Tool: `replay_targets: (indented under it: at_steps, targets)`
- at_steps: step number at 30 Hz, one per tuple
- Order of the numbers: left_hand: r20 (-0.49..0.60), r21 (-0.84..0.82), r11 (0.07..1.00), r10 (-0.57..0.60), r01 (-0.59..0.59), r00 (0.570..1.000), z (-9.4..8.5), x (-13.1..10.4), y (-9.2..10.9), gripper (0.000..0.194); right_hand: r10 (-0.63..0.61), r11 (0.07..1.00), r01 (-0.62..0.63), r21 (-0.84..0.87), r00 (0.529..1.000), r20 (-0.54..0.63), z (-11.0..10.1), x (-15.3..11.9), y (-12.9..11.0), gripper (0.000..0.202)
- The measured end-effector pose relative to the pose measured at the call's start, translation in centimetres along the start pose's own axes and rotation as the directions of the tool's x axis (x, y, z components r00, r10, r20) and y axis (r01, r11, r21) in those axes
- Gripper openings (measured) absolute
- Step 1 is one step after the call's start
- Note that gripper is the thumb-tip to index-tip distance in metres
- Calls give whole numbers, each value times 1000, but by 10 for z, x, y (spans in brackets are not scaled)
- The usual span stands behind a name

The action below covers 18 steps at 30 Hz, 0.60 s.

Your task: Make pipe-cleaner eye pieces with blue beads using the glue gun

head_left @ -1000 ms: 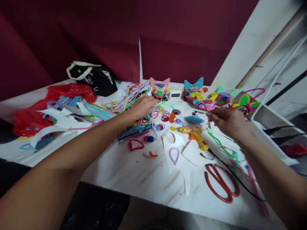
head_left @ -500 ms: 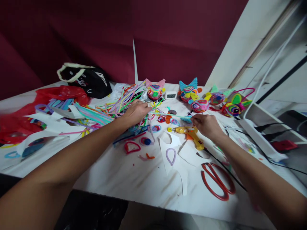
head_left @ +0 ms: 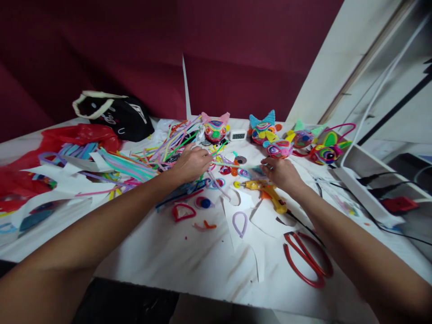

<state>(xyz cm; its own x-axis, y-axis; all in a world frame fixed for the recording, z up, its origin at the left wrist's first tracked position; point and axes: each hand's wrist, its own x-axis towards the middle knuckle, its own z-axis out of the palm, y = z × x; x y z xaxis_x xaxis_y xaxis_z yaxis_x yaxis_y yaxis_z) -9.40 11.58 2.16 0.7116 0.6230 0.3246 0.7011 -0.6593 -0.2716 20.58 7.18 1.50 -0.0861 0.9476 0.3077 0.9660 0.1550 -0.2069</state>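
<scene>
My left hand (head_left: 193,163) is closed, fingers bent, over a heap of coloured pipe cleaners (head_left: 168,146). A pale green pipe cleaner (head_left: 232,165) runs nearly level from its fingertips across to my right hand (head_left: 281,173), which pinches the other end. Below the right hand lies a yellow glue gun (head_left: 278,198), its nozzle pointing left. Small coiled pipe cleaner pieces lie below and between the hands, among them a disc with a blue centre (head_left: 204,202) and a red loop (head_left: 183,211). A lilac loop (head_left: 240,224) rests on cut white paper (head_left: 236,243).
Decorated balls with ears, one pink-eared (head_left: 216,128) and one blue-eared (head_left: 263,128), stand at the back beside a small digital timer (head_left: 238,135). Red-handled scissors (head_left: 307,258) lie front right. A power strip (head_left: 367,198) is at right; a black bag (head_left: 121,119) and red plastic bag (head_left: 81,135) are left.
My right hand has moved slightly left, narrowing the gap between the hands. Both still hold the pale green pipe cleaner. The view has shifted a little.
</scene>
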Motion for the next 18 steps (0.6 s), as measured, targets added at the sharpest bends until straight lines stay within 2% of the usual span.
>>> replay_targets:
  at_steps: [4,8,13,18]
  targets:
    - [74,-96,994,61,-54,995,4,22,21,25,-23,996,24,-88,999,22,-7,-8,-2,27]
    - [142,-141,988,77,-57,987,19,37,35,19,-71,989,73,-125,997,23,-22,-20,-5,26]
    - [169,-170,985,51,-21,984,35,42,31,18,-141,983,141,-120,990,12,-30,-38,-1,26]
    - [160,-195,980,-14,45,987,37,41,18,20,-211,976,209,-55,976,-48,-31,-52,7,29]
